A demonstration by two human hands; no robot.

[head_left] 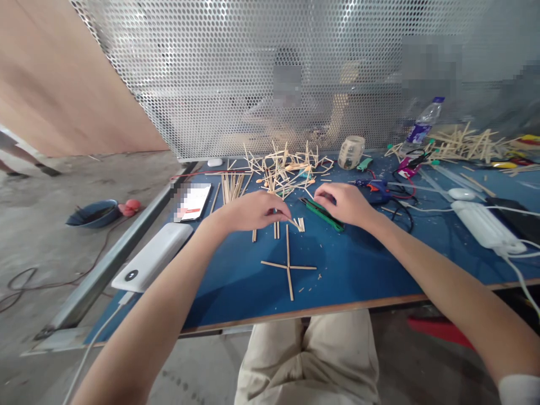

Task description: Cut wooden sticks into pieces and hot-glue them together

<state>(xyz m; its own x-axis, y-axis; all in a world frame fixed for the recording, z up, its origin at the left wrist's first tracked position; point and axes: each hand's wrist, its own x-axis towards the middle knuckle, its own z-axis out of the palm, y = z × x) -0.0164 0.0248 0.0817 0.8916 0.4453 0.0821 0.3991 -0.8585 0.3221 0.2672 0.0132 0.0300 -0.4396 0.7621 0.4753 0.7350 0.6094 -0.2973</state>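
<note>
My left hand (264, 211) is closed in a pinch around a short wooden stick (296, 224), just beside a few short cut pieces (301, 224) on the blue table. My right hand (337, 202) hovers by the green cutter (323, 215), its fingers curled together; whether something small is between them is too small to tell. Nearer the table's front edge, thin sticks form a cross (288, 266). Paired sticks (276, 230) lie below my left hand, and a row of straight sticks (231, 187) sits behind it.
A stick pile (287, 169) and a clear jar (351, 153) stand at the back. Left are a phone (197, 201) and white power bank (152, 257). Right are a blue glue gun (377, 191), a bottle (424, 126), cables and a white power strip (487, 225).
</note>
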